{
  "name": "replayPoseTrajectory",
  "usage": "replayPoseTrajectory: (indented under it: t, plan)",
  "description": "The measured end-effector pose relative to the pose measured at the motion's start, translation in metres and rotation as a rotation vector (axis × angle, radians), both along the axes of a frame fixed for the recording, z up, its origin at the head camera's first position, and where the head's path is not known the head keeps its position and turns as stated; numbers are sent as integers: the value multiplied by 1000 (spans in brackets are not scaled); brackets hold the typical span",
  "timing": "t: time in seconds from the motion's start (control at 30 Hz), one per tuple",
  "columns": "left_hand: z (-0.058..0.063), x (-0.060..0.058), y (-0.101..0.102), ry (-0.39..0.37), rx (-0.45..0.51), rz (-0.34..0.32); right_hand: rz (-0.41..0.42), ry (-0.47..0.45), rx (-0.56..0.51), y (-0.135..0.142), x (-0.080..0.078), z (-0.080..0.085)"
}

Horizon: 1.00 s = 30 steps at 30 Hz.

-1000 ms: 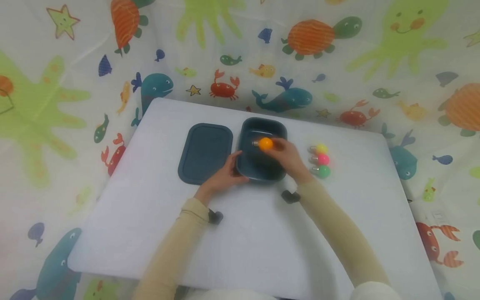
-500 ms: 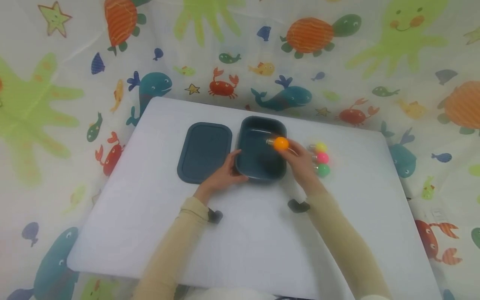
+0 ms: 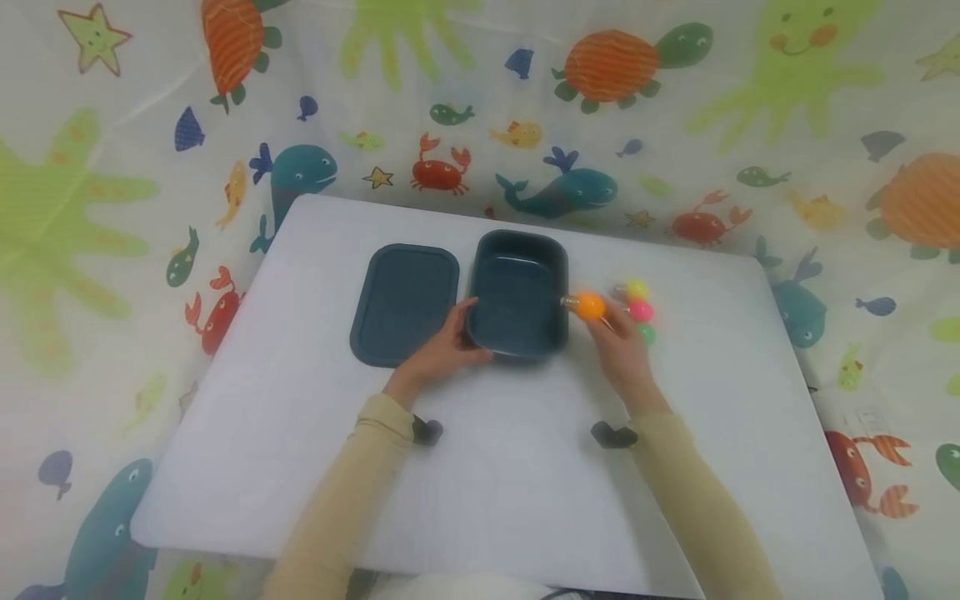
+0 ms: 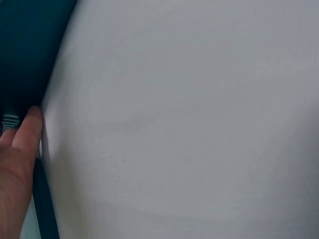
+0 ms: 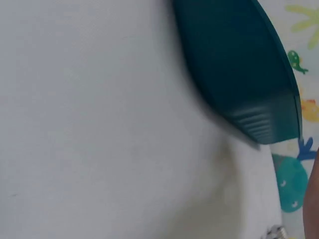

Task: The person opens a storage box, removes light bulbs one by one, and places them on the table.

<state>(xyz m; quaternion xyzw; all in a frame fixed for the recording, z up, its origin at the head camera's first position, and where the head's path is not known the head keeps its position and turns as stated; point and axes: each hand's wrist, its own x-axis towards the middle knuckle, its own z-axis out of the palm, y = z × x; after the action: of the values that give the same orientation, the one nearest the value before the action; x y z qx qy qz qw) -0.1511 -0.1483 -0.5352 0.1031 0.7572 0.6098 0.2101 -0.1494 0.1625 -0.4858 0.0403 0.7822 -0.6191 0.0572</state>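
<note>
A dark teal plastic container [image 3: 519, 304] stands uncovered on the white table, with no bulb inside. My left hand [image 3: 441, 350] holds its near left corner, thumb along the front and fingers at the left side; the left wrist view shows the thumb [image 4: 31, 128] touching the wall. Just right of the container, my right hand [image 3: 624, 350] pinches an orange light bulb [image 3: 591, 306] by its round end, metal base pointing left. Beyond that hand lie a yellow bulb [image 3: 637, 289], a pink bulb [image 3: 641, 312] and a partly hidden green bulb [image 3: 647, 333].
A flat teal lid [image 3: 405, 304] lies left of the container. Around the white table [image 3: 495, 492] hangs a curtain [image 3: 480, 92] printed with sea animals. A metal bulb base [image 5: 275, 232] shows at the bottom of the right wrist view.
My right hand has carried the orange bulb rightward, from over the container to just beyond its right rim. The left hand has stayed at the container's corner.
</note>
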Motion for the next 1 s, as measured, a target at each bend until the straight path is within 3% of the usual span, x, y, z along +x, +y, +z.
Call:
replayPoseTrajectory:
  t: [0.1, 0.17, 0.37, 0.47, 0.9, 1.0]
  plan:
    - [5, 2, 0, -8, 2, -9, -36, 15, 8, 8, 6, -6]
    - [4, 1, 0, -10, 2, -15, -58, 35, -49, 12, 10, -11]
    - [-2, -2, -1, -13, 5, -8, -39, 196, -635, 19, 16, -34]
    - [-2, -2, 0, -18, -5, -2, -46, 211, -758, 24, 20, -41]
    - [-1, -2, 0, -24, -4, -8, -85, 198, -727, 55, 36, -52]
    - [-1, -3, -1, -24, -4, -7, -136, 174, -696, 61, 39, -54]
